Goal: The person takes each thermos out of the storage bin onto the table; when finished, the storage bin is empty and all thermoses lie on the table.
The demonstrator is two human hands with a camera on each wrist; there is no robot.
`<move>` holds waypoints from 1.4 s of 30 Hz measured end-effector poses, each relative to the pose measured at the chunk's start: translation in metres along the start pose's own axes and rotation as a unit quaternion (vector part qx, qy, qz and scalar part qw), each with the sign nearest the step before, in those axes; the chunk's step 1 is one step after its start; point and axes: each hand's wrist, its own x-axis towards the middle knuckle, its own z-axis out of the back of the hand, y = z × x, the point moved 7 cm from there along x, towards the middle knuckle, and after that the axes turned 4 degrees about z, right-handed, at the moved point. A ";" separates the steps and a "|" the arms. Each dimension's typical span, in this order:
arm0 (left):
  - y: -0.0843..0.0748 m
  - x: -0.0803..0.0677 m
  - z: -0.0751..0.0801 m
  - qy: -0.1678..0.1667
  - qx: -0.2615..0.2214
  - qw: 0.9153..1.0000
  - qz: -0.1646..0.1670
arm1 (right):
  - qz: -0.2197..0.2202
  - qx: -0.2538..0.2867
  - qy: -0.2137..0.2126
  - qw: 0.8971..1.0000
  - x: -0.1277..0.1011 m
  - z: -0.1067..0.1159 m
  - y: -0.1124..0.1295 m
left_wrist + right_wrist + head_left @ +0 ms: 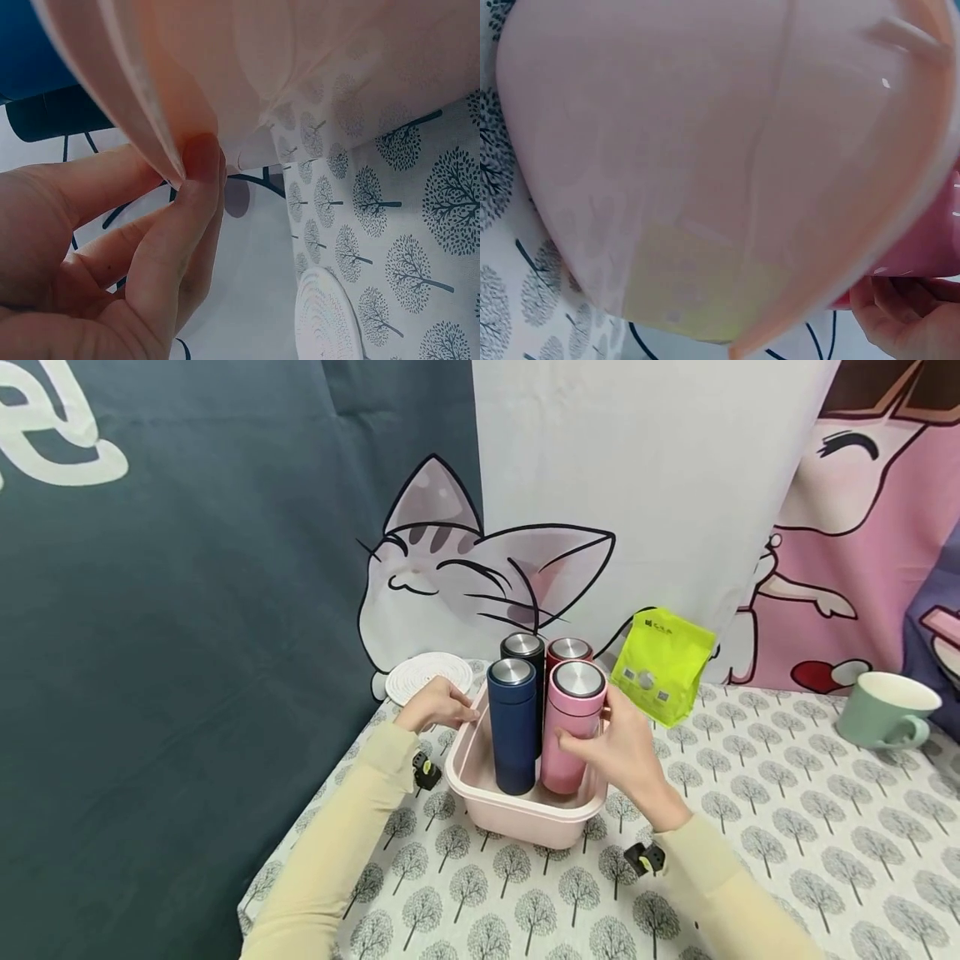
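A pink tub [525, 814] is set on the tree-patterned tablecloth [787, 827], with four bottles standing upright in it. Its left rim is pinched by the left hand [438, 703], while the pink bottle [572, 727] at the front right is gripped by the curled fingers of the right hand [626, 756]. A green pouch [663, 664] stands just behind.

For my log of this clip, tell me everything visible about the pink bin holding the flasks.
The pink bin is a small, glossy, pale pink plastic tub with rounded corners and a rolled rim. It stands upright on the tree-print tablecloth near the table's left edge. Four flasks stand in it: navy, pink, black, red. The left hand pinches its far-left rim; the right hand grips the pink flask.
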 end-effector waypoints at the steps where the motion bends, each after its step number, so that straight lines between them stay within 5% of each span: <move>1: 0.000 0.000 0.000 0.000 0.000 1.000 0.000 | 0.003 0.000 -0.005 1.000 0.001 0.002 0.002; 8: 0.000 0.000 -0.001 0.001 0.007 1.000 0.001 | 0.059 0.030 -0.042 0.997 0.005 0.019 0.015; 19: -0.001 0.003 0.001 -0.006 0.017 1.000 0.003 | 0.162 0.054 -0.126 0.977 0.019 0.057 0.037; 34: -0.003 0.001 -0.001 0.001 0.015 1.000 0.005 | 0.125 0.047 -0.219 0.967 0.022 0.112 0.033; 42: -0.003 0.004 -0.001 -0.001 0.016 1.000 0.009 | 0.049 -0.017 -0.214 0.975 0.018 0.117 -0.012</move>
